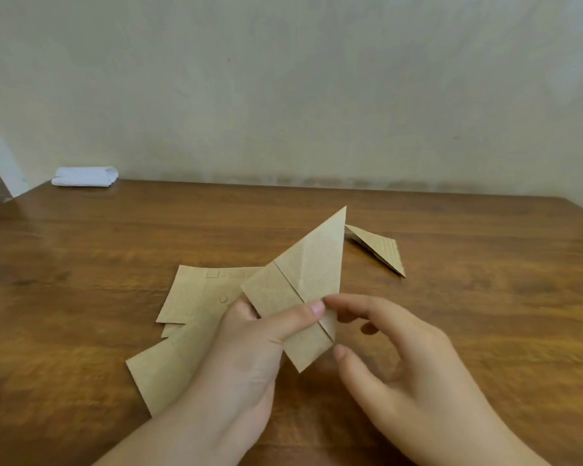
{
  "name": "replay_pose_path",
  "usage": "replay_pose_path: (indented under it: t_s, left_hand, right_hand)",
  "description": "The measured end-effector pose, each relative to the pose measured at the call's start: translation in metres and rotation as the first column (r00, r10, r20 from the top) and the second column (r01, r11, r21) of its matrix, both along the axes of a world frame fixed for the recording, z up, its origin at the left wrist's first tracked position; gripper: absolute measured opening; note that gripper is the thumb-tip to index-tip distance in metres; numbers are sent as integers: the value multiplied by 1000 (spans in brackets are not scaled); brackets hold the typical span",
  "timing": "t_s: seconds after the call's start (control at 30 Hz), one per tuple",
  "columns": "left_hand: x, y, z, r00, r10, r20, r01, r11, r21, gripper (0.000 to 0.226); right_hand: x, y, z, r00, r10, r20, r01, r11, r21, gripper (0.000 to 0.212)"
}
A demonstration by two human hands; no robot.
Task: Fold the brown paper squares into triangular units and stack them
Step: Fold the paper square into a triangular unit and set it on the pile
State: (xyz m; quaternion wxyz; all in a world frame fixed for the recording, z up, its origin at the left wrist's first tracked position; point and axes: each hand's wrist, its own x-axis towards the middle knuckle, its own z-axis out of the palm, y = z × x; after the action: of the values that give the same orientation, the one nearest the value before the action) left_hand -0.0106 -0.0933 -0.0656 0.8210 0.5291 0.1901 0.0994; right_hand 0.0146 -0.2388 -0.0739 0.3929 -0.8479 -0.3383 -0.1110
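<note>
A partly folded brown paper point(303, 277) is lifted above the table, its long point aimed up and to the right. My left hand point(249, 351) pinches it from the left, thumb lying across the front fold. My right hand point(404, 368) is at the paper's lower right edge, index fingertip touching the fold, thumb just off the bottom corner. Flat brown paper squares point(189, 304) lie overlapping on the table under my left hand. A finished folded triangular unit point(381, 250) lies on the table behind and to the right.
The wooden table point(485, 314) runs to a plain wall at the back. A folded white cloth point(85, 176) sits at the far left corner.
</note>
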Motion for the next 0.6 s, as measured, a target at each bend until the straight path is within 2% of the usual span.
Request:
replay_pose_path:
  t_s: [0.07,0.13,0.23,0.33,0.47,0.6]
  left_hand:
    - [-3,-1,2,998,-57,-2,57,998,15,28]
    - [-7,-2,3,990,-139,9,139,990,31,29]
    - [-8,1,3,985,-174,-2,174,984,44,23]
    - [-9,11,6,987,-163,-12,163,979,124,35]
    - [-9,17,13,968,-243,-65,252,944,215,43]
    - [-9,17,10,983,-169,-75,179,969,168,35]
  right_hand:
    - [0,-2,4,998,-9,-56,14,996,89,31]
    - [0,-4,8,982,11,-187,28,979,203,24]
    - [4,-11,13,940,42,-338,77,941,329,27]
    - [10,-20,17,925,5,-379,109,955,277,34]
    - [13,-29,18,910,19,-415,65,980,187,46]
    - [12,-33,18,961,106,-254,-89,993,76,55]
